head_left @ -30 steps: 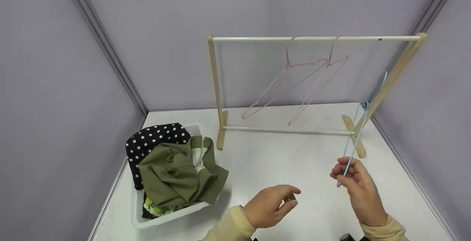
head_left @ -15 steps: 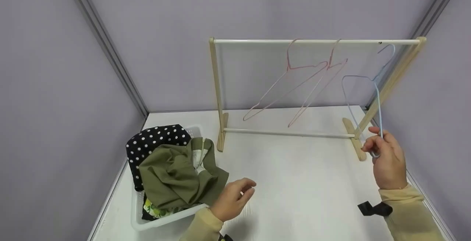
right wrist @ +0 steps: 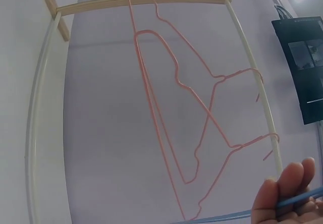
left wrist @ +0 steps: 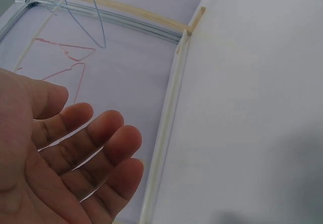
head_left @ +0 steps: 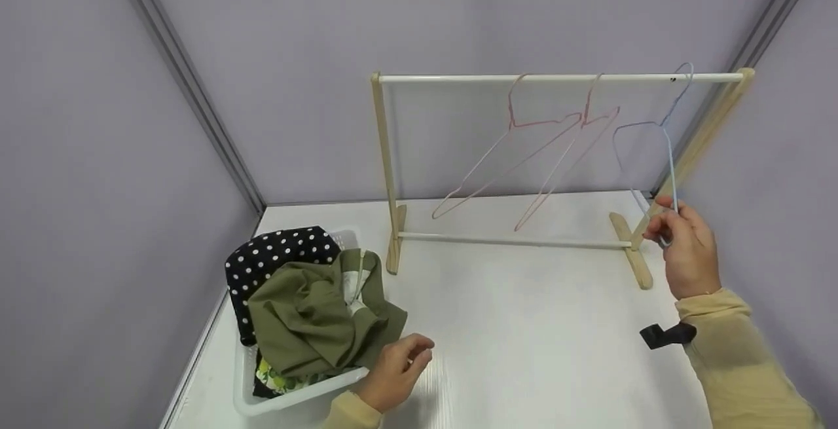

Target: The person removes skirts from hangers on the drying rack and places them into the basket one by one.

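My right hand [head_left: 689, 252] grips a thin blue clothes hanger [head_left: 672, 162] by its lower end. The hanger stands upright at the right end of the rack, its hook overlapping the white rail [head_left: 452, 78]. In the right wrist view, curled fingers [right wrist: 290, 181] wrap the blue wire. Two pink hangers, one at the middle [head_left: 510, 108] and one further right [head_left: 586, 108], hang from the same rail. Down by the basket's front corner, my left hand [head_left: 396, 373] holds nothing, fingers loosely bent; the left wrist view shows its palm and fingers [left wrist: 75, 163].
A white basket [head_left: 294, 401] at the left holds an olive-green garment [head_left: 301, 317], a black polka-dot cloth [head_left: 278, 249] and a floral piece. The rack's wooden legs stand on the white table [head_left: 524, 324]. Panel walls enclose the back and sides.
My right hand has moved right and up with the blue hanger, which swung upright until its hook reached rail height. My left hand has moved left towards the basket.
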{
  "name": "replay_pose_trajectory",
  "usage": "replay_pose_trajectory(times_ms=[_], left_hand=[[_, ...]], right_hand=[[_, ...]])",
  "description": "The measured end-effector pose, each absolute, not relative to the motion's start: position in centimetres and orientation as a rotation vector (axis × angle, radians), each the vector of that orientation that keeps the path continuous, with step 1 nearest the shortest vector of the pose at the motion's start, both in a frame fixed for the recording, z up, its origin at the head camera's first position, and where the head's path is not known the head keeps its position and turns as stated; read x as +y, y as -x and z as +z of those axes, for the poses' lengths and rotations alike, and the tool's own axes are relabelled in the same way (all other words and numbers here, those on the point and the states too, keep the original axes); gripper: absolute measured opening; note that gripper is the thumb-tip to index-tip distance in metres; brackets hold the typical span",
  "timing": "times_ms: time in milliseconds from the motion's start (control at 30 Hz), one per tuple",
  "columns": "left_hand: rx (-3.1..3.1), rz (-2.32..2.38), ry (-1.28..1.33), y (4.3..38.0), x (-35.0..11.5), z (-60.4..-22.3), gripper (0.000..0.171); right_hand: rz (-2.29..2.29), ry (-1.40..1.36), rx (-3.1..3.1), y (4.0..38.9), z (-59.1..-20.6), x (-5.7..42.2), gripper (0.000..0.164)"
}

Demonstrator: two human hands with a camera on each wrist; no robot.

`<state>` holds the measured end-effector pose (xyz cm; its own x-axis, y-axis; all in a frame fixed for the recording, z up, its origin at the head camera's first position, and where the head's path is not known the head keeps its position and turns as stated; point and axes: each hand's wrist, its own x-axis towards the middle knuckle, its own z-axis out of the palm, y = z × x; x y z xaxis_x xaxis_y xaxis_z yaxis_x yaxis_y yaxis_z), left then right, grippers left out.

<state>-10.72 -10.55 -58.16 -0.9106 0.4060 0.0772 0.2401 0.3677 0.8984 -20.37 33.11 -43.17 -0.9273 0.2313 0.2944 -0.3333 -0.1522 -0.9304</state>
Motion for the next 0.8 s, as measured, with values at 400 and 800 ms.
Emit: replay_pose_trajectory(times_ms=[400, 800], left_hand=[[2.474, 1.621, -0.628, 10.1, -9.8, -58.0, 0.019], [2.47, 1.624, -0.625, 9.9, -9.8, -58.0, 0.022]], right_hand=[[1.929, 0.095, -1.917, 19.9, -45.2, 33.0, 0.036], [1.881, 0.337, -1.854, 18.6, -46.9, 32.5, 0.054]])
